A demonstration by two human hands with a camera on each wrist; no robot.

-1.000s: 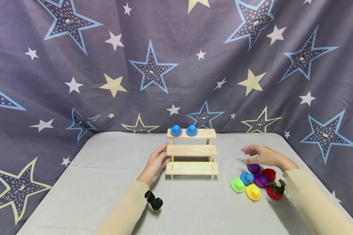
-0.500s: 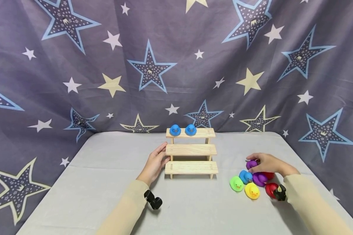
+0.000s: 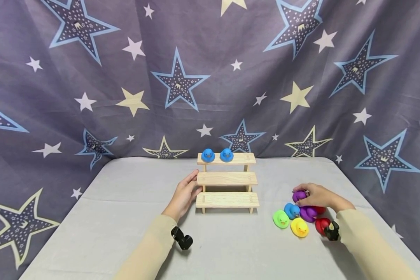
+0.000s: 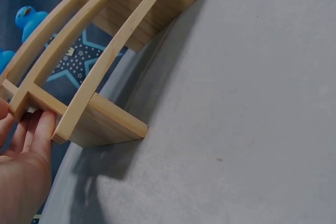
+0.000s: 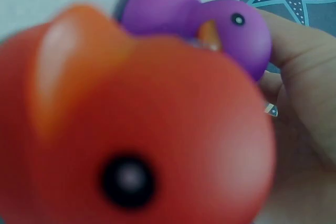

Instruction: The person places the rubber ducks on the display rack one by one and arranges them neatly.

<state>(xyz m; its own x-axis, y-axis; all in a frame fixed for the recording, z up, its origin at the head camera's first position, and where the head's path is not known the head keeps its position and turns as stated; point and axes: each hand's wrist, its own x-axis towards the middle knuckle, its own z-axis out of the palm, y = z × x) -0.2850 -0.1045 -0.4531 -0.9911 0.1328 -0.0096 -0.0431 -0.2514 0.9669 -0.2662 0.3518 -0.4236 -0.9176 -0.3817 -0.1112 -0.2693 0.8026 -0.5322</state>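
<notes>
At its left side, my left hand (image 3: pixel 182 198) holds a three-tier wooden shelf (image 3: pixel 227 179); the left wrist view shows the fingers (image 4: pixel 42 135) against the side support. Two blue rubber ducks, one left (image 3: pixel 208 155) and one nearer the middle (image 3: pixel 226 155), sit on the top tier. Over to the right, my right hand (image 3: pixel 320 195) pinches a purple rubber duck (image 3: pixel 299 196) at the back of a cluster, between thumb and fingers. Another purple duck (image 3: pixel 308 214) lies just in front of it. A red duck (image 5: pixel 173 129) fills much of the right wrist view.
In the same cluster are a blue duck (image 3: pixel 292 210), a green duck (image 3: pixel 281 219), a yellow duck (image 3: pixel 299 227) and a red duck (image 3: pixel 322 225). Another red duck (image 3: pixel 320 210) is partly hidden under the right hand. A star-patterned curtain (image 3: pixel 231 101) hangs behind the table (image 3: pixel 231 249).
My right hand has come down and forward onto the rear purple duck, and its fingers have closed around it. The left hand stays at the shelf.
</notes>
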